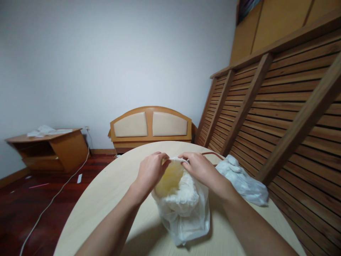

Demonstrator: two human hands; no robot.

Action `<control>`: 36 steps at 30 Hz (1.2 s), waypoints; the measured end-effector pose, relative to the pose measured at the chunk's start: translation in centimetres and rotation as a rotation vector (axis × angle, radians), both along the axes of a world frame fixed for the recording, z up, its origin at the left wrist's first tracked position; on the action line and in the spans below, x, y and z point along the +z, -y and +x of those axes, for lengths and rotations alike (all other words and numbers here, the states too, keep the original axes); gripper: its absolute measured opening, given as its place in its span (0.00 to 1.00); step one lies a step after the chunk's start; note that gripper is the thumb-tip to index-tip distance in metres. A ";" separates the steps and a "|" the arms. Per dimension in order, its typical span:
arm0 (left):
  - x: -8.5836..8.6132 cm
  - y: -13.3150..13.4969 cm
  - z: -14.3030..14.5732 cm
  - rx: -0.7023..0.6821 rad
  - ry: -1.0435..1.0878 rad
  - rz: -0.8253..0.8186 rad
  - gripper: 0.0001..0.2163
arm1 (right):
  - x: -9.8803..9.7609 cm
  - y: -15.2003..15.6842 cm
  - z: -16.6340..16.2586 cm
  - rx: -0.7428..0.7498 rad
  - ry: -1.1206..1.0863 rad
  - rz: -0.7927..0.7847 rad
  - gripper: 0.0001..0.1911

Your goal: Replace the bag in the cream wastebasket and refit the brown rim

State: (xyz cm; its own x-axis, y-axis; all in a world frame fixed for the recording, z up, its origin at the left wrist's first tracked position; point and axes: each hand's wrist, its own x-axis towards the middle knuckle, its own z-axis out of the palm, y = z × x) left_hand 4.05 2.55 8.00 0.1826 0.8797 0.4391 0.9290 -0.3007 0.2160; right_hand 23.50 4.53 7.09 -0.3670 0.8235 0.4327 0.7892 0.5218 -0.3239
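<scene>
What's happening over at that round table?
A person is handling an open white plastic bag on the round table. The left hand and right hand pinch its far rim, close together, with a gap between them. The bag's mouth is open, showing a yellowish inside; I can't tell what gives that colour. A bunched bag lies beyond the right forearm, untouched by either hand.

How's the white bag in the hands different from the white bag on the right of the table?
The held bag is open, gripped at the rim by the left hand and right hand; the other bag lies bunched up, with no hand gripping it. The held bag shows a yellowish inside; the other bag's inside is hidden. Both are whitish and rest on the table.
</scene>
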 end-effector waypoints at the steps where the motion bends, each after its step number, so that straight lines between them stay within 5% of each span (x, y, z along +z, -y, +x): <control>1: -0.1 -0.1 -0.1 -0.003 0.001 0.000 0.07 | 0.0 0.0 0.1 -0.006 0.008 -0.009 0.14; 15: -0.8 -0.7 -0.6 -0.025 0.054 -0.051 0.10 | 0.5 0.0 0.1 -0.016 0.012 -0.024 0.14; 20: 0.3 1.0 0.4 -0.359 0.136 0.144 0.08 | 1.1 -0.2 1.3 -0.057 0.004 -0.066 0.14; 25: 0.3 2.0 1.4 -0.789 0.036 -0.122 0.13 | 1.5 -0.9 2.9 -0.144 0.012 -0.119 0.13; 30: -1.1 0.7 1.1 -0.749 -0.055 -0.175 0.08 | 0.9 -1.8 4.5 -0.142 0.026 -0.169 0.14; 36: -1.0 -0.6 -0.8 -0.665 -0.066 -0.125 0.08 | 0.8 -2.0 5.9 -0.064 0.038 -0.418 0.26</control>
State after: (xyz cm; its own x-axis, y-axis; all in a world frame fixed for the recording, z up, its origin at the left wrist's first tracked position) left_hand 3.30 3.19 7.00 0.7249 0.6147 0.3108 0.5677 -0.7887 0.2360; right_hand 29.36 6.58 7.84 -0.3185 0.9469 0.0437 0.8313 0.3012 -0.4671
